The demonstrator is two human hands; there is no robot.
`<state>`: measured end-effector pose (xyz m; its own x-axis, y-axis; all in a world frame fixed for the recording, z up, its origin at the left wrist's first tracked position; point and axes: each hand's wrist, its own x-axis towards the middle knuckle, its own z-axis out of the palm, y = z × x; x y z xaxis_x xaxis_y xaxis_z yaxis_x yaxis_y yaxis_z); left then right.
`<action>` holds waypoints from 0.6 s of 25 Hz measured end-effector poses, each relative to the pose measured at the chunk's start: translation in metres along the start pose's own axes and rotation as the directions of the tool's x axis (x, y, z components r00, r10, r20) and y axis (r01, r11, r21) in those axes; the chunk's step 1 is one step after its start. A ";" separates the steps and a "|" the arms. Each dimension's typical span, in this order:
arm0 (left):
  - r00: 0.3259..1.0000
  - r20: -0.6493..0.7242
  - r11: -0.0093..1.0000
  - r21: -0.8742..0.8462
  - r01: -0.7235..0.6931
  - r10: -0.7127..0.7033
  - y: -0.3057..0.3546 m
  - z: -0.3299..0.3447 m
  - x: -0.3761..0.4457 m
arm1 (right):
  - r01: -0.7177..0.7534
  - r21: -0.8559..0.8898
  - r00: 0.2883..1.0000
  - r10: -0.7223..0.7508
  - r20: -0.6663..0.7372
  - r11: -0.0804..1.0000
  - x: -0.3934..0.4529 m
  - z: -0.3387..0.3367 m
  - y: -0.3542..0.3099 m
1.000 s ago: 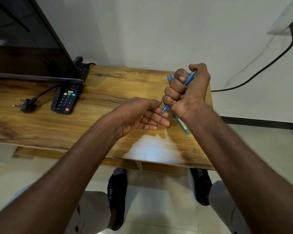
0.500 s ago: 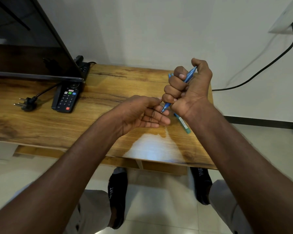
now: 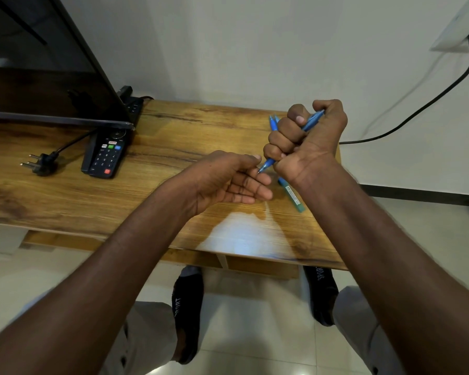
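My right hand (image 3: 306, 139) is a fist wrapped round a blue pen (image 3: 313, 121), held above the wooden table (image 3: 173, 147) with its tip pointing down and left. The tip (image 3: 261, 169) meets the fingers of my left hand (image 3: 228, 180), which lies palm up with its fingers loosely straight. Under my right wrist a teal pen (image 3: 293, 196) lies on the table. Behind my right fist two more blue pen ends (image 3: 273, 123) show, the rest hidden by the hand.
A dark screen (image 3: 52, 77) stands at the back left, with a black remote control (image 3: 107, 155) leaning at its base and a loose black plug (image 3: 39, 163) left of it. A power strip (image 3: 132, 101) sits behind. A black cable (image 3: 417, 109) runs along the right wall.
My right fist with the blue pen has lifted slightly and turned a little. The left hand stays in nearly the same place under the pen tip.
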<state>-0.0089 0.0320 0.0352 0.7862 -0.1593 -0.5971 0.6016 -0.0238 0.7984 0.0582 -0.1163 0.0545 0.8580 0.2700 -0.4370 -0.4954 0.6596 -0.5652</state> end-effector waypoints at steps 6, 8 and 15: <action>1.000 0.004 1.000 -0.003 0.002 -0.002 -0.001 -0.001 0.001 | 0.007 0.029 1.000 -0.007 -0.008 1.000 0.001 0.000 0.001; 1.000 0.007 1.000 -0.005 0.002 -0.002 -0.001 -0.002 0.001 | -0.001 0.043 1.000 0.001 0.000 0.999 0.001 -0.001 0.000; 1.000 0.012 1.000 -0.010 0.001 -0.001 -0.002 -0.002 0.002 | -0.061 0.135 0.998 0.062 -0.004 0.989 0.003 -0.003 0.001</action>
<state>-0.0083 0.0338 0.0322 0.7839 -0.1710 -0.5969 0.6038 -0.0139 0.7970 0.0594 -0.1167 0.0507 0.8251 0.3080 -0.4737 -0.5241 0.7304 -0.4380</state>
